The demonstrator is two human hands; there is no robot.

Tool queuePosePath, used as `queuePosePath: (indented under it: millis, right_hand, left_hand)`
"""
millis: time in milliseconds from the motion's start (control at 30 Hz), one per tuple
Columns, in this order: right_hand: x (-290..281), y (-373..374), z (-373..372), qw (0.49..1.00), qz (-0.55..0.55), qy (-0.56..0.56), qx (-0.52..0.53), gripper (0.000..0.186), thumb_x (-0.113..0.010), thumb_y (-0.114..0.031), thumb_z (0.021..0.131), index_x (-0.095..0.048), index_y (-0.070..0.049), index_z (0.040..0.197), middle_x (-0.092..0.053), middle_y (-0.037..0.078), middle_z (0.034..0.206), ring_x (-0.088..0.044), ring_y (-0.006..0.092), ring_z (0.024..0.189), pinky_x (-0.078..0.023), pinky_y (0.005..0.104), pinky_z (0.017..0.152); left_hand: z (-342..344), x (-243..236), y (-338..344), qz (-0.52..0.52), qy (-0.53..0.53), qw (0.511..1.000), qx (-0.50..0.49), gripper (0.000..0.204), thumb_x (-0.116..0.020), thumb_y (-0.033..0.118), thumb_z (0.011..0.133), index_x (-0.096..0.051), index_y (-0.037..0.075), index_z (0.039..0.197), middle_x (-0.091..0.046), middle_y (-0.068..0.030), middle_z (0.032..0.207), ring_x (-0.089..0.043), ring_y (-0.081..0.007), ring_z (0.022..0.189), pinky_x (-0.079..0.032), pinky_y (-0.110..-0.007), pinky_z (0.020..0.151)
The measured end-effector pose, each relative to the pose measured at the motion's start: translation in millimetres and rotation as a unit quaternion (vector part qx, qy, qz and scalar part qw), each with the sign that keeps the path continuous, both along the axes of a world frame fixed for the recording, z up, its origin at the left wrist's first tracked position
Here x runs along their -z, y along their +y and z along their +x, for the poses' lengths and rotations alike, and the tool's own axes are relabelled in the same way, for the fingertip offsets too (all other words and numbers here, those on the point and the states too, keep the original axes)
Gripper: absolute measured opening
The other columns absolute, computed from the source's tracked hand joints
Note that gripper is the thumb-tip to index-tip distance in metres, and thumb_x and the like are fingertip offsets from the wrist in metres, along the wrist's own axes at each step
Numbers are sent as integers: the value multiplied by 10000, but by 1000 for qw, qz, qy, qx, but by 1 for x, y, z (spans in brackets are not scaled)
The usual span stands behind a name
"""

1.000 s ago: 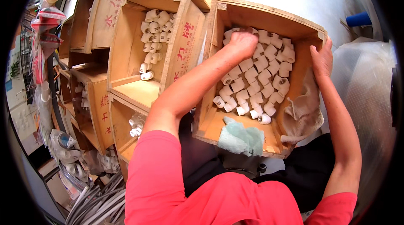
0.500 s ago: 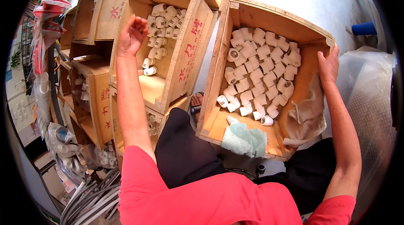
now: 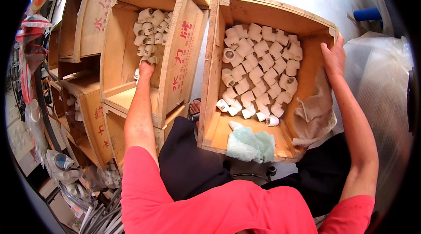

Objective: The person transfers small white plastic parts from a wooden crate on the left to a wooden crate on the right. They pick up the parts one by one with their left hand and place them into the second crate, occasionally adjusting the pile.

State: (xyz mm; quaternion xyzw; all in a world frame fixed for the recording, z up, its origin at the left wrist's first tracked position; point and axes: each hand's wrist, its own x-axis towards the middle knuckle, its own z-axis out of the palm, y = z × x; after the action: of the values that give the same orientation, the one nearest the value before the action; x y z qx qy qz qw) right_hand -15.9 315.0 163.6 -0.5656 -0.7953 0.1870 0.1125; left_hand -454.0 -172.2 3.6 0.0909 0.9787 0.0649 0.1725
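My left hand (image 3: 147, 70) reaches down into the left wooden crate (image 3: 177, 54), at the near end of a pile of white pipe elbows (image 3: 150, 30). It touches the closest elbows, but its fingers are mostly hidden, so a grip cannot be made out. My right hand (image 3: 334, 57) is closed round the right rim of a larger wooden crate (image 3: 272, 2), thumb on the inner side. Many white pipe elbows (image 3: 258, 69) lie packed in that crate. A pale green cloth (image 3: 251, 143) hangs over its near edge, and a beige cloth (image 3: 315, 115) lies along its right wall.
More wooden crates (image 3: 90, 19) are stacked at the left, some holding white fittings. Bundled grey tubing (image 3: 103, 212) lies at the lower left. Clear plastic wrapping (image 3: 372, 98) covers something at the right, near a blue roll (image 3: 367, 14). My foot (image 3: 195, 108) stands between the crates.
My left hand has come down from above the left crate onto the near elbows in it. My right hand keeps its hold on the rim. The whole view has shifted slightly.
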Motion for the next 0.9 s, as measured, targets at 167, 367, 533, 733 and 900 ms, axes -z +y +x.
queuePosePath:
  millis: [167,367,533,733,900]
  right_hand:
    - [-6,-4,-2,1000,-5,-5,3,611,-584,-247,802,-338,-105,1343,-633,241,1082,-594,419,1012,-461,475,876]
    - [-5,-4,-2,1000,-1,-5,0,609,-585,-250,802,-338,-101,1338,-633,240,1086,-596,415,1015,-461,473,880]
    - [-4,-5,-5,1000,-10,-2,-2,602,-585,-241,805,-339,-96,1335,-632,242,1086,-597,416,1016,-461,471,884]
    - [-11,-5,-5,999,-36,-4,23,594,-592,-226,819,-356,-103,1350,-597,222,1170,-562,406,1085,-440,430,934]
    - [-7,-8,-12,1000,-24,12,-3,591,-584,-240,804,-346,-97,1326,-634,231,1088,-601,400,1022,-463,462,890]
  left_hand:
    - [19,-7,23,16,-60,996,-60,473,-783,274,679,-546,15,996,-651,-207,983,-646,-357,849,-525,-409,753]
    - [8,32,20,38,-31,996,-77,470,-651,324,767,-522,11,1093,-605,-239,1102,-582,-367,1030,-447,-416,906]
    - [-12,69,3,192,-117,942,-250,600,-431,447,897,-496,-45,1234,-533,-279,1262,-519,-328,1161,-392,-390,966]
    - [-13,90,10,131,-167,941,-263,670,-375,477,914,-510,-109,1210,-504,-278,1308,-495,-315,1186,-356,-356,991]
    - [-33,59,-14,161,-80,956,-230,626,-555,441,838,-526,-65,1206,-538,-266,1270,-533,-316,1156,-398,-363,973]
